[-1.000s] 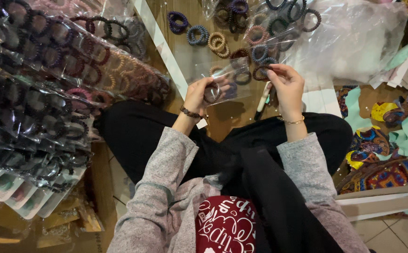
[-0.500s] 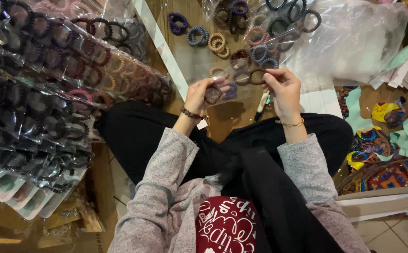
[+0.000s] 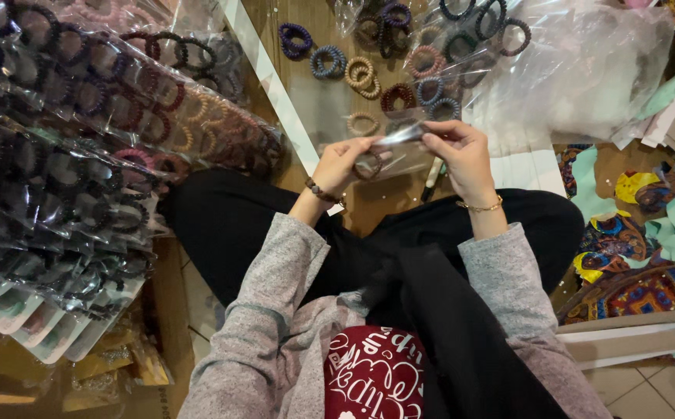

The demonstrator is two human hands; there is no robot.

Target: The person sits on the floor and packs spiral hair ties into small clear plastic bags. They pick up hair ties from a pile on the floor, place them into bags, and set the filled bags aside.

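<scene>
Both hands grip one small clear plastic packet (image 3: 399,147) above the lap: the left hand (image 3: 343,161) pinches a brown coiled hair tie (image 3: 367,165) through it, the right hand (image 3: 461,151) clamps its top edge (loose coloured coiled hair ties (image 3: 360,71) lie beyond).

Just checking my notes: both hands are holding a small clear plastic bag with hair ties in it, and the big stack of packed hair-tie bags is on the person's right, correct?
Not quite. The head view shows the stack of packed bags on the person's left, not right. The rest holds: the left hand and right hand hold a small clear bag with hair ties.
</scene>
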